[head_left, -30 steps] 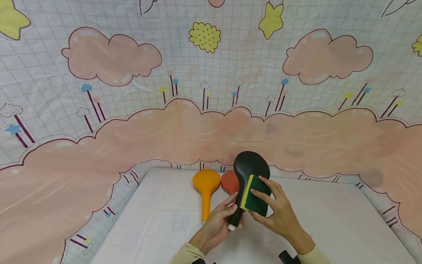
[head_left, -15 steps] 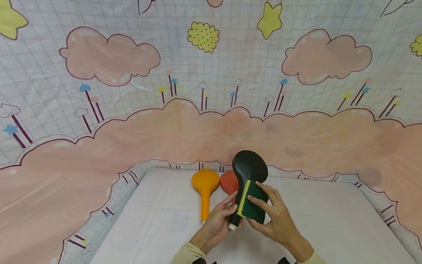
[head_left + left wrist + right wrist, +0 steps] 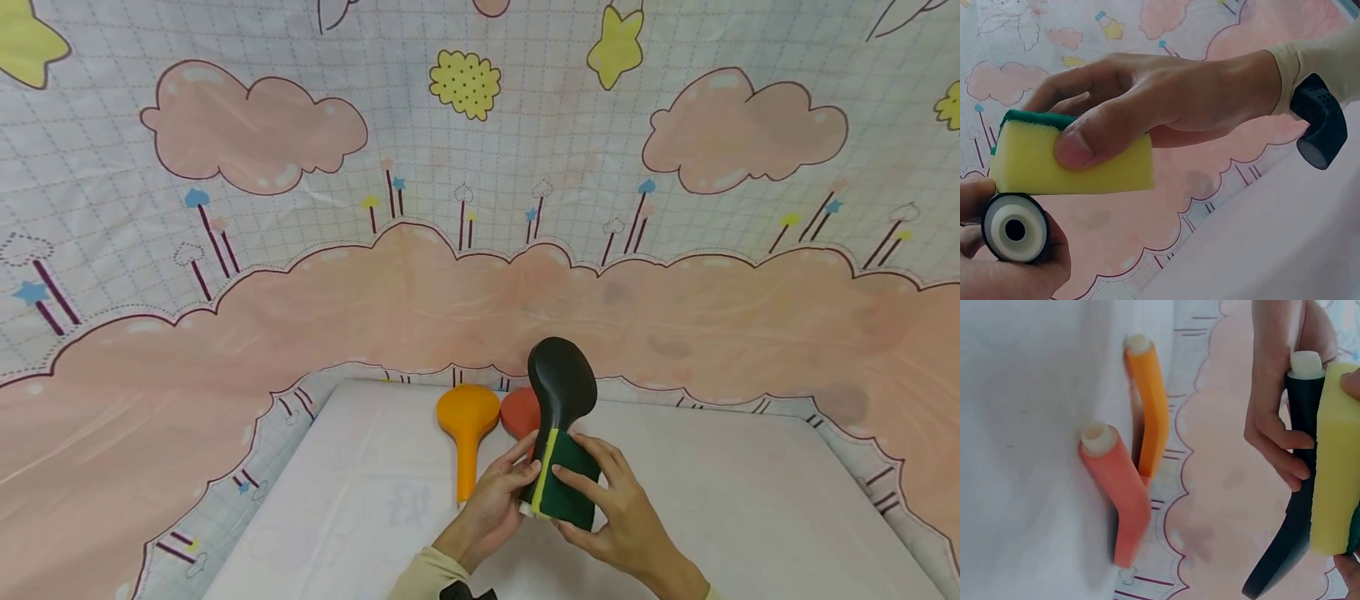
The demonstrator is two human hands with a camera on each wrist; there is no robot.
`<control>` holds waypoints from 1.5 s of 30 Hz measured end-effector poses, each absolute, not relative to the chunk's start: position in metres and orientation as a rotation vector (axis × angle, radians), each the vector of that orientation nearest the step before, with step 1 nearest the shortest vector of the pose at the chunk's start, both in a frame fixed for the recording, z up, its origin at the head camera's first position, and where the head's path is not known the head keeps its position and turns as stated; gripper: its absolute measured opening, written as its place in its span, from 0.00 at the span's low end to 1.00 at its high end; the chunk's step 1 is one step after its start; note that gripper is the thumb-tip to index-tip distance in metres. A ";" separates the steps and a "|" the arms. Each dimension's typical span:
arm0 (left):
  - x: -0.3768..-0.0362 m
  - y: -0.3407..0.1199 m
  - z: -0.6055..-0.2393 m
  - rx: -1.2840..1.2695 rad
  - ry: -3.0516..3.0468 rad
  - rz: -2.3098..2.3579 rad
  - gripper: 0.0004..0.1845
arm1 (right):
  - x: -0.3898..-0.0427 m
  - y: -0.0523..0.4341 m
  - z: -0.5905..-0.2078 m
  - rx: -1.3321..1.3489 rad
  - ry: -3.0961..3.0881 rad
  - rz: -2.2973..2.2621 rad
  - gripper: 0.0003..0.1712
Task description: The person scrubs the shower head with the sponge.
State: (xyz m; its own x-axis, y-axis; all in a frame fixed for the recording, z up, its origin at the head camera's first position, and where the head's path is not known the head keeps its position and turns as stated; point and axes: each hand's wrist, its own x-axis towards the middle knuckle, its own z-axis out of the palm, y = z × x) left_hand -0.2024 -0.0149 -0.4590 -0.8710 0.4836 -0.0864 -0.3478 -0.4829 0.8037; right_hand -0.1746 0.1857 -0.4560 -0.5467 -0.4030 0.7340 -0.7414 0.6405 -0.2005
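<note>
Nearest the camera, your left hand (image 3: 491, 504) gripped the handle of a black shower head (image 3: 558, 392), fingers curled round the stem, while your right hand (image 3: 611, 517) pinched a yellow-and-green sponge (image 3: 566, 483) between thumb and fingers and held its yellow face flat against that handle. The black shower head stood raised above the white tabletop (image 3: 750, 500), its rounded head tilted up and away from you, its white-rimmed handle end (image 3: 1015, 229) facing the left wrist camera just below the sponge. From the right wrist, the sponge (image 3: 1335, 456) lay alongside the dark handle (image 3: 1291, 506), touching it along its length. Just beyond your hands, an orange shower head (image 3: 467, 429) lay on the tabletop with its handle pointing toward you, and a red shower head (image 3: 520, 412) rested right beside it, partly hidden behind the black one. Farther back, a pastel backdrop (image 3: 480, 208) printed with pink clouds, yellow stars and a pale grid rose behind the tabletop and filled the rest of the scene.
</note>
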 end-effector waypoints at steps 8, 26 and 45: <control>-0.201 -0.016 -0.459 0.194 1.249 2.334 0.29 | -0.176 0.187 -0.451 0.865 -2.260 0.634 0.32; -0.192 -0.023 -0.454 0.209 1.243 2.257 0.29 | -0.191 0.202 -0.440 0.786 -2.252 0.682 0.37; -0.196 -0.023 -0.456 0.239 1.216 2.285 0.28 | -0.175 0.187 -0.452 0.787 -2.270 0.668 0.34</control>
State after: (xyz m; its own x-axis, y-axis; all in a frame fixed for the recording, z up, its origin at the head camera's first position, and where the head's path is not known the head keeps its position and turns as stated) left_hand -0.1957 -0.0225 -0.4560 -0.8410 0.5333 -0.0911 -0.3735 -0.4505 0.8109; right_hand -0.1751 0.1869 -0.4519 -0.6185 -0.3550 0.7010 -0.6779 0.6922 -0.2476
